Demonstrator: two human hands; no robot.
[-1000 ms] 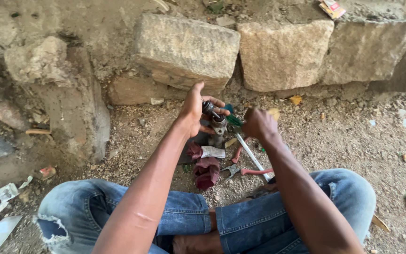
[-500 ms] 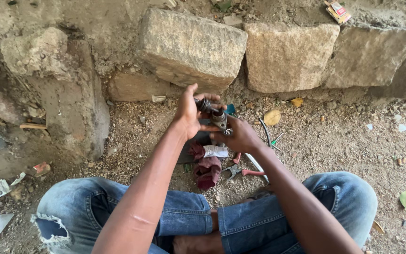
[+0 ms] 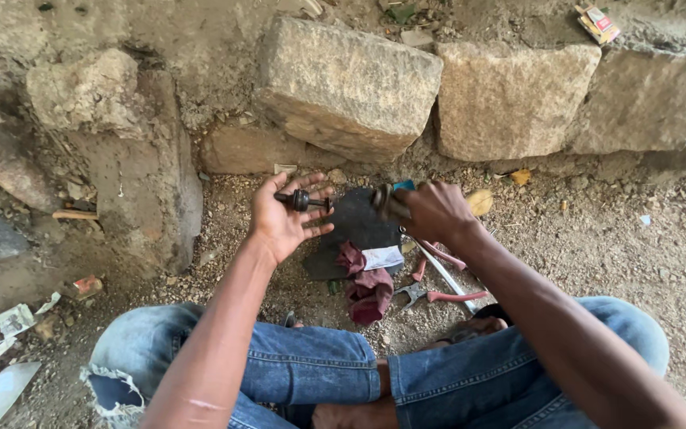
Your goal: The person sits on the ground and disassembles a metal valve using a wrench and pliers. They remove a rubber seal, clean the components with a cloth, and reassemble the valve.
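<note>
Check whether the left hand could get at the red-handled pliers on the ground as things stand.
Probably not directly: the left hand already holds a dark metal part, and the right hand and forearm cross above the pliers.

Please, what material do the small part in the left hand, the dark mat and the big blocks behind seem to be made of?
The small part in the left hand looks like dark metal, dull, with a paler tip. The mat seems to be black rubber, matte and flat. The blocks are rough-cut stone, grainy and tan.
</note>
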